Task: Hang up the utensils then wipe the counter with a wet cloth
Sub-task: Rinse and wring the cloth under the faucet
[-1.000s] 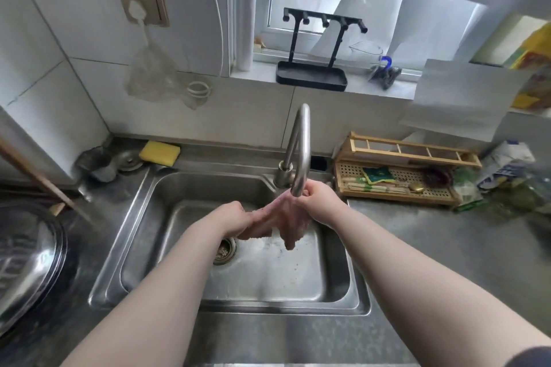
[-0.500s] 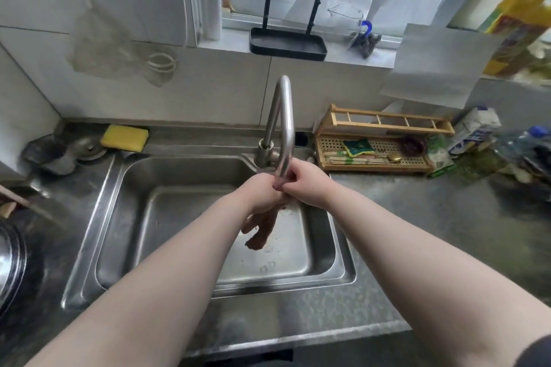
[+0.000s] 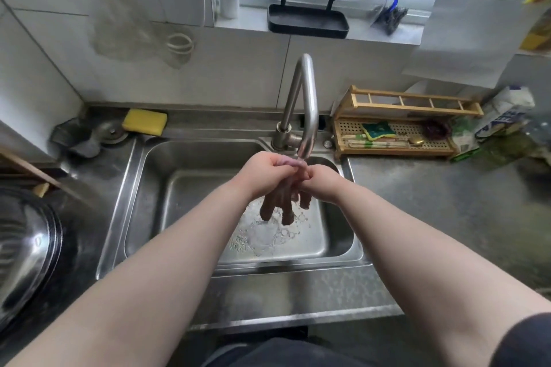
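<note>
left hand point(image 3: 262, 171) and right hand point(image 3: 320, 180) now clenched together on cloth point(image 3: 278, 202) under faucet point(image 3: 307, 116); cloth bunched tighter than a second ago, dangling over sink point(image 3: 149, 188), dripping. wringing stage; counter point(image 3: 432, 211) wipe likely next.

Both forearms bare, no watch or rings visible. Dark short sleeve point(image 3: 527, 340) at right upper arm; dark garment point(image 3: 268, 351) at bottom centre.
</note>
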`<state>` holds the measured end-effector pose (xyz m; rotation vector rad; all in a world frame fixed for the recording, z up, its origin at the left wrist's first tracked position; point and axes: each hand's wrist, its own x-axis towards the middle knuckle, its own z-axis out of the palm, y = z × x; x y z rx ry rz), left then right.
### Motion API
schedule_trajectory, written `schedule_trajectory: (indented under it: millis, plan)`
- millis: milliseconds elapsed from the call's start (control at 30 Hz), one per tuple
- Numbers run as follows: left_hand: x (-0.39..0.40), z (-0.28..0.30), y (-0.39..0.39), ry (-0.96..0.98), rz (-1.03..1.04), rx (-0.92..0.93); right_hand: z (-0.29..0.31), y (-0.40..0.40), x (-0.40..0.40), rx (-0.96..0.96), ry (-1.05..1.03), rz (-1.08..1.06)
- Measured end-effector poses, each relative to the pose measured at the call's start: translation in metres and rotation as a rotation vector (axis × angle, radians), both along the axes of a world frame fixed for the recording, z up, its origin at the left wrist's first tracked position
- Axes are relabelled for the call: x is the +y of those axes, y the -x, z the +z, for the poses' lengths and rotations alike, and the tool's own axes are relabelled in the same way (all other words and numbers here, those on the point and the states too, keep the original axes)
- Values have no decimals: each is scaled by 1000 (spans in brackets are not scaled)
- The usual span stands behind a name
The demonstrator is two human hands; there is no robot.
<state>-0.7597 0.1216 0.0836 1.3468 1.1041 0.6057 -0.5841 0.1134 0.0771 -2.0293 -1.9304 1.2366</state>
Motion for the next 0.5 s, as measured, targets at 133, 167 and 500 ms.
schedule_trajectory:
  millis: [133,167,500]
  plan:
    - [12,-11,24,-49,22,51,4,0,1,112,-86,-161]
    - [16,-14,29,-29,12,55,5,1,2,131,-101,-186]
    - [17,-15,11,-147,-149,382,14,18,13,66,-203,-187]
